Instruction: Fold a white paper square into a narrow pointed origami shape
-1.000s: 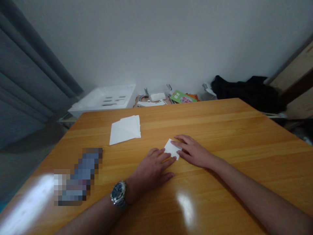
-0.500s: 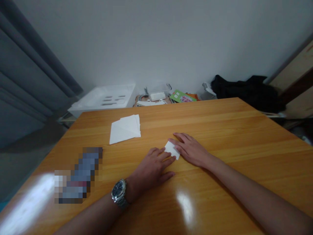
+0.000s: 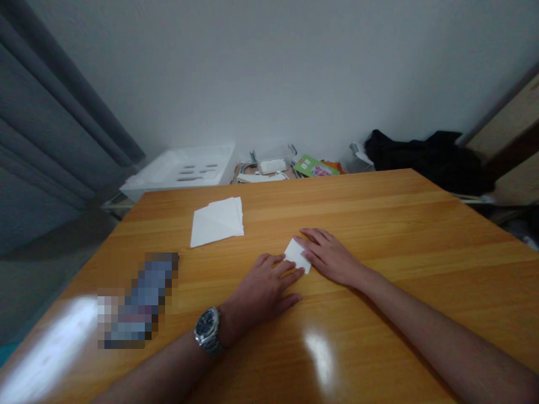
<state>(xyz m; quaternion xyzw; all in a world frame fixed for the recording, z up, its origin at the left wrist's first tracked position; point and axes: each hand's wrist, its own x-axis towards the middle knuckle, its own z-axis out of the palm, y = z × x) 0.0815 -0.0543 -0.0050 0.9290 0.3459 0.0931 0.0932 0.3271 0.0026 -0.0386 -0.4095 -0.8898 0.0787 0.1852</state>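
Observation:
A small piece of white paper lies flat on the wooden table, between my two hands. My left hand rests palm down with its fingers spread, the fingertips on the paper's near left edge. From the right, my right hand lies flat with its fingers apart, touching the paper's right side. Parts of the paper are hidden under the fingers. On my left wrist is a metal watch. Farther off to the left, a stack of white paper sheets lies on the table.
A pixelated, dark oblong thing lies at the table's left. Beyond the far edge are a white foam box, a clear plastic container, a green booklet and a heap of black cloth. A grey curtain hangs at left.
Both hands stay almost where they were on the small paper. The right fingers have shifted very slightly, and a little more of the paper shows. The whole view has moved slightly.

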